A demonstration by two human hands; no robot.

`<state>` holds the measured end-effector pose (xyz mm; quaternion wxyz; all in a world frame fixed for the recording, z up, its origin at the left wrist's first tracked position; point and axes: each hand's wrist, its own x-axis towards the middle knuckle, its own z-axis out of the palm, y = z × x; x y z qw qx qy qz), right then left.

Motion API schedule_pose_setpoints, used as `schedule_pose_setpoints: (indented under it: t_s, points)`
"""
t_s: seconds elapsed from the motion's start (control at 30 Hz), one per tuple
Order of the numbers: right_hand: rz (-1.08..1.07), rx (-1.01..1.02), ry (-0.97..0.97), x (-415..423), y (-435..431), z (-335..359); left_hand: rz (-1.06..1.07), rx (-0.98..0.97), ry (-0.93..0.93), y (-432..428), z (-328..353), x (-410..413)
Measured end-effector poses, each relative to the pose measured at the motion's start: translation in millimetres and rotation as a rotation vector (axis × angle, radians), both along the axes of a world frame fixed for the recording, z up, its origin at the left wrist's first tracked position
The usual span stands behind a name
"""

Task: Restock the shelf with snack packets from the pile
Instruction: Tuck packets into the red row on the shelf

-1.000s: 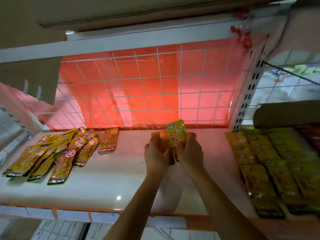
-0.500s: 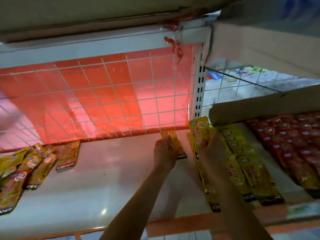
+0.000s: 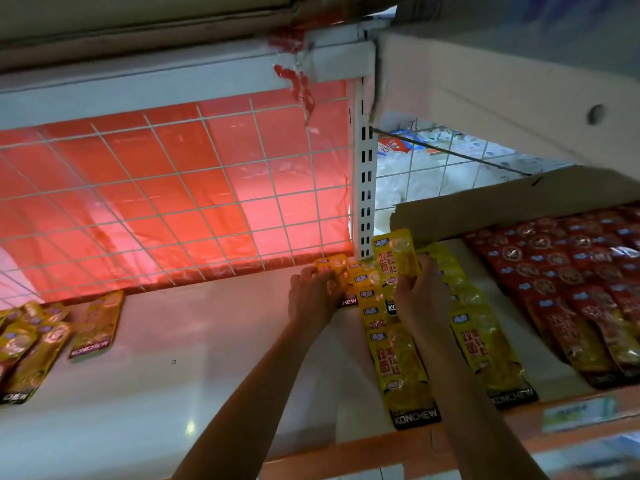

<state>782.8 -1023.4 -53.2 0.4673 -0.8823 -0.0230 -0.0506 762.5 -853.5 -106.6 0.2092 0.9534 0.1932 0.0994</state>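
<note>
My left hand (image 3: 311, 296) presses an orange-yellow snack packet (image 3: 330, 266) flat on the white shelf (image 3: 207, 368), near the back grid. My right hand (image 3: 420, 299) grips a stack of yellow snack packets (image 3: 394, 252), held upright with the tops sticking out above the fingers. Just right of my hands, rows of yellow packets (image 3: 401, 368) lie overlapped toward the front edge. At the shelf's far left lies a loose pile of orange-yellow packets (image 3: 27, 348), with a single packet (image 3: 98, 323) beside it.
A white wire grid (image 3: 173, 202) over red sheeting closes the back. A slotted white upright (image 3: 363, 188) divides the bays. Red packets (image 3: 571, 271) fill the right bay under a cardboard flap (image 3: 502, 206). The shelf's front lip is orange (image 3: 346, 455). Another shelf hangs low overhead.
The view has swung right, so the pile slid to the left edge. Both hands moved from the shelf's middle to its right end; the left hand has lowered its packet onto the shelf.
</note>
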Motion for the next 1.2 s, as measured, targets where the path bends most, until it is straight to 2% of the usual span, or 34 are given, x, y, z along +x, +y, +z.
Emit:
schedule_pose_setpoints:
  t_s: [0.1,0.2,0.27,0.37,0.43,0.47,0.6,0.73,0.93,1.2]
  points:
    - [0.029,0.015,0.005,1.0,2.5,0.2,0.021,0.008,-0.049,-1.9,1.5,-2.3]
    - [0.062,0.047,0.005,1.9,11.7,2.1,0.015,-0.068,-0.351,-11.2,4.3,-6.7]
    - [0.094,0.045,0.007,2.7,20.8,2.9,0.002,-0.306,-0.493,-21.9,8.8,-10.6]
    - [0.184,0.036,0.022,2.0,36.3,1.0,0.002,-0.759,-0.444,-31.1,12.7,-12.5]
    - [0.245,-0.039,-0.012,1.6,44.0,-3.9,0.074,-0.870,-0.433,-29.5,12.2,-12.4]
    - [0.260,-0.095,-0.044,1.7,45.9,-7.1,0.107,-0.849,-0.444,-26.4,10.9,-13.2]
    - [0.253,-0.252,-0.136,3.4,42.7,-18.6,0.190,-0.570,-0.401,-11.1,8.0,-24.0]
    - [0.285,-0.367,-0.143,6.4,40.8,-28.9,0.140,-0.435,-0.244,-4.8,1.9,-35.5]
    - [0.331,-0.441,-0.145,5.9,43.2,-35.1,0.056,-0.200,-0.130,-8.6,-4.0,-34.6]
    - [0.337,-0.476,-0.188,3.1,45.4,-32.1,0.080,-0.102,-0.107,-9.8,-6.4,-30.7]
